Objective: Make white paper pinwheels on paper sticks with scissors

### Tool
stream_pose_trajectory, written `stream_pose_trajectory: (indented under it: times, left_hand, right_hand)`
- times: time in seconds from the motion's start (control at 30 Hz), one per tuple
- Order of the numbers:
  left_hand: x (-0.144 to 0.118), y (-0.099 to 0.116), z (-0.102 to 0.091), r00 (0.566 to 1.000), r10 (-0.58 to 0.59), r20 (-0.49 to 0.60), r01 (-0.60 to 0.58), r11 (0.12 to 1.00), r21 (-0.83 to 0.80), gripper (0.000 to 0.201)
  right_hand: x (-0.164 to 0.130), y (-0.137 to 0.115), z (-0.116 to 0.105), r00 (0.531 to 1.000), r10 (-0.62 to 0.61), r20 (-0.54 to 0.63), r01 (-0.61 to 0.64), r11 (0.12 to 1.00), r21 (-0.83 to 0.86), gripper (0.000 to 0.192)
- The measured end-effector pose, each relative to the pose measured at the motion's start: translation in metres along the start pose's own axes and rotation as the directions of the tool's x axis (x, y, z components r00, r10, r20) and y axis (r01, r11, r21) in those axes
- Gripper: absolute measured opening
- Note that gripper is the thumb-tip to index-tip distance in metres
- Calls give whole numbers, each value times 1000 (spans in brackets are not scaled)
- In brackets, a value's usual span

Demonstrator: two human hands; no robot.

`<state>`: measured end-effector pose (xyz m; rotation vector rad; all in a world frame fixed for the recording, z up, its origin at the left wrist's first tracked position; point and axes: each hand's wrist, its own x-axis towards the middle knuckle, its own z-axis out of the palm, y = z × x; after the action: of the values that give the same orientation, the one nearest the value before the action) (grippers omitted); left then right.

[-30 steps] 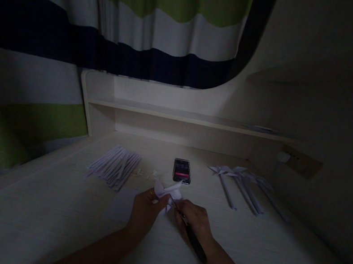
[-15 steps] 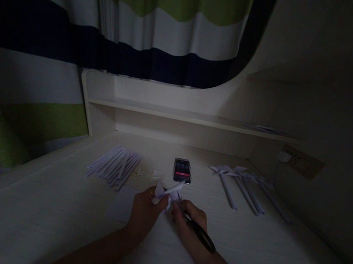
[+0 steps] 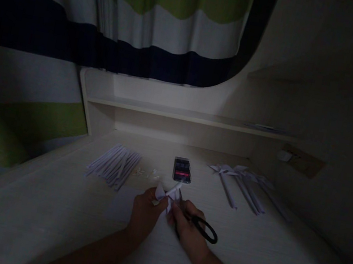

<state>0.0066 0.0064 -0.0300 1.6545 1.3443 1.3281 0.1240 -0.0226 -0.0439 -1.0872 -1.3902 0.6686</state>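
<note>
A folded white paper pinwheel is pinched in my left hand, between thumb and fingers. My right hand is closed around black-handled scissors. One handle loop sticks out to the right of that hand, and the pointed metal end lies at the pinwheel's right side. Whether the tips touch the paper is too dark to tell. Beneath and left of my left hand lies a flat sheet of paper.
Rolled paper sticks are piled at left, with small pale bits beside them. A phone lies behind my hands. Finished-looking pinwheels on sticks lie at right. A shelf runs along the back below a striped curtain.
The scissors have turned in my right hand, so their handle loop now faces the camera more openly. My left hand keeps its hold on the pinwheel almost unmoved.
</note>
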Motion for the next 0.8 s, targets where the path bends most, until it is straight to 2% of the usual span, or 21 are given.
stream_pose_trajectory:
  times: [0.07,0.1,0.13,0.2,0.27,0.3,0.33,0.4,0.53,0.6,0.67,0.8]
  left_hand:
    - [0,1,1,999,-37,18,38,997,-67,16]
    - [0,2,1,998,-51,28,53,994,-92,16]
    - [0,2,1,998,-58,34,61,992,-111,17]
    - [0,2,1,998,-52,38,56,991,-120,16]
    - [0,2,1,999,-22,35,26,992,-123,15]
    - [0,2,1,999,-9,31,13,991,-131,15]
    - [0,2,1,1000,-2,27,6,990,-140,16]
    - [0,3,1,1000,-8,15,10,986,-165,18]
    - [1,2,1,999,-20,41,27,982,-187,18]
    - [1,2,1,999,-8,45,16,982,-186,17]
    - [1,1,1,999,-1,36,7,987,-159,15]
    - [0,1,0,999,12,42,-8,995,-97,14]
  right_hand:
    - [3,3,-7,986,-161,32,164,977,-136,27]
    - [5,4,-11,963,-257,75,267,942,-205,25]
    - [7,6,-15,927,-350,134,374,888,-267,22]
    - [12,10,-21,811,-518,270,584,738,-338,15]
    - [16,13,-24,719,-617,321,694,615,-374,13]
    - [17,14,-25,699,-642,314,712,585,-389,13]
    - [17,15,-24,700,-652,292,709,581,-400,13]
    - [15,14,-21,739,-631,236,665,626,-408,12]
    - [7,8,-14,903,-410,132,429,827,-364,19]
    - [4,4,-10,957,-285,59,289,909,-300,24]
    - [2,0,-6,984,-177,-4,172,962,-212,27]
    - [0,-1,-1,999,-25,-23,23,997,-74,27]
